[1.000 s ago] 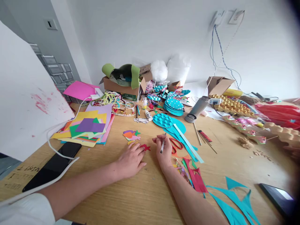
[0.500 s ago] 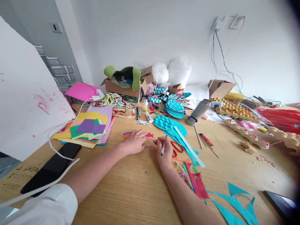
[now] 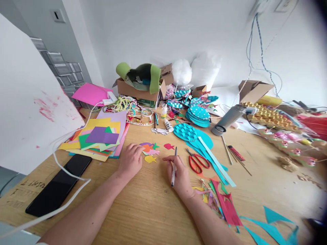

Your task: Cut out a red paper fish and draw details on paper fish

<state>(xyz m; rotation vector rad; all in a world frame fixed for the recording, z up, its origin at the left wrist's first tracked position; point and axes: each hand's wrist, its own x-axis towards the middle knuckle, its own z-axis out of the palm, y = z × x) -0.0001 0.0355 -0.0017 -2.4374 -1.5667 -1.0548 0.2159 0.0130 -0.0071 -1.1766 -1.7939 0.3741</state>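
My right hand point(image 3: 179, 173) is closed around a pen point(image 3: 174, 170), its tip end pointing up and away, forefinger stretched out to the left. My left hand point(image 3: 130, 159) rests loosely bent on the table, holding nothing I can see, its fingertips at the edge of overlapping fish-shaped paper cut-outs point(image 3: 147, 147) in purple, orange, pink and green. Just below that cluster lies a yellow paper fish point(image 3: 150, 159). A red paper fish point(image 3: 169, 146) sits apart, beyond my right hand. Red-handled scissors point(image 3: 196, 162) lie to the right of my right hand, blades partly apart.
Stacked coloured paper point(image 3: 102, 136) and a black phone point(image 3: 60, 183) with a white cable are on the left. Blue egg-carton pieces point(image 3: 185, 132), a glue bottle point(image 3: 168, 125) and a metal flask point(image 3: 228, 119) stand or lie behind. Paper scraps point(image 3: 227, 206) cover the front right.
My left hand has drawn back to the left, uncovering the yellow fish and more of the cluster. My right hand still holds the pen. The view has shifted slightly.
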